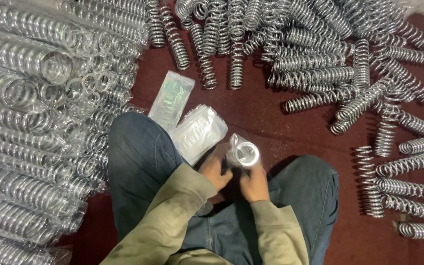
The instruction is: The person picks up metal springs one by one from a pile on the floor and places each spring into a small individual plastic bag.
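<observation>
I sit cross-legged in blue jeans and olive sleeves. My left hand and my right hand both hold one shiny metal coil spring upright between my knees, its open end facing the camera. A clear plastic bag is wrapped around the spring's top. The lower part of the spring is hidden by my fingers.
A stack of flat clear bags lies by my left knee, with another bag stack behind it. Bagged springs are piled high on the left. Loose bare springs are scattered across the dark red floor ahead and to the right.
</observation>
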